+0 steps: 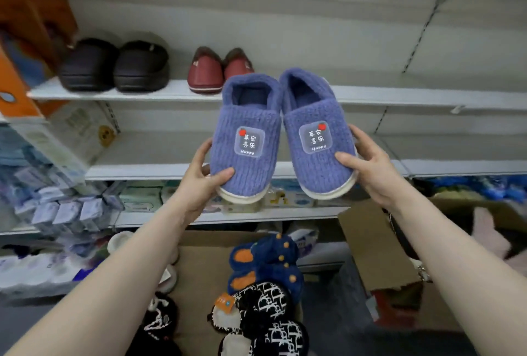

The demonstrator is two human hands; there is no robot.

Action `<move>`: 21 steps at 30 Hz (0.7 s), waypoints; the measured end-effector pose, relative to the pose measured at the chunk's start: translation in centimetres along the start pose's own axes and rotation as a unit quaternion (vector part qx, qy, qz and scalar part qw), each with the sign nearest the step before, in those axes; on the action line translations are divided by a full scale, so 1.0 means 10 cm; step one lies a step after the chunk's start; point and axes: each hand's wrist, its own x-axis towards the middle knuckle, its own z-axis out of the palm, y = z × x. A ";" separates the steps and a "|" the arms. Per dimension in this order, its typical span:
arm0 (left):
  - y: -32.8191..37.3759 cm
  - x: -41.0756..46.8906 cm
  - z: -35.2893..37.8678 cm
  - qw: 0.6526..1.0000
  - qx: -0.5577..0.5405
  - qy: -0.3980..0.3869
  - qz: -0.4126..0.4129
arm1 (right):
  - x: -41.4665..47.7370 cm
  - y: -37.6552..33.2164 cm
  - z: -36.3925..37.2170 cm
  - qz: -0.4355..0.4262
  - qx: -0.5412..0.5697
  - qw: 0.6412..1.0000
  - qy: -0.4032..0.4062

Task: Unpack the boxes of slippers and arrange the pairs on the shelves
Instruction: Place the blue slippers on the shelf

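Blue slippers [282, 133]: fuzzy ribbed knit cloth, smooth pale soles. Dark slippers [114, 66]: matt, quilted. Shelves [399, 96]: smooth painted metal. Box [373, 250]: matt cardboard.

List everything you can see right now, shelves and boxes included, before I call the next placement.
blue slippers: 2, blue with white soles, held up before the shelves, one per hand
black slippers: 2, black, upper shelf, left
red slippers: 2, dark red, upper shelf, right of the black pair
shelves: several tiers, pale grey, ahead
navy slippers: count unclear, navy with orange, on cardboard below
patterned slippers: several, black and white, bottom centre
cardboard boxes: at least 2, brown, floor
packaged goods: many, pale, lower left shelves
left hand: grips left slipper's toe
right hand: grips right slipper's toe
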 end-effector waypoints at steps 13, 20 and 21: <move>0.60 1.20 1.07 0.998 -0.017 0.058 0.000 | 1.55 -0.41 -0.89 0.085 0.022 0.993 0.077; 0.56 1.75 1.49 0.994 0.008 0.103 -0.030 | 2.16 -0.28 -0.81 0.047 -0.155 0.972 0.171; 0.55 1.85 1.54 0.991 0.023 0.130 -0.021 | 2.16 -0.28 -0.78 0.011 -0.222 0.960 0.170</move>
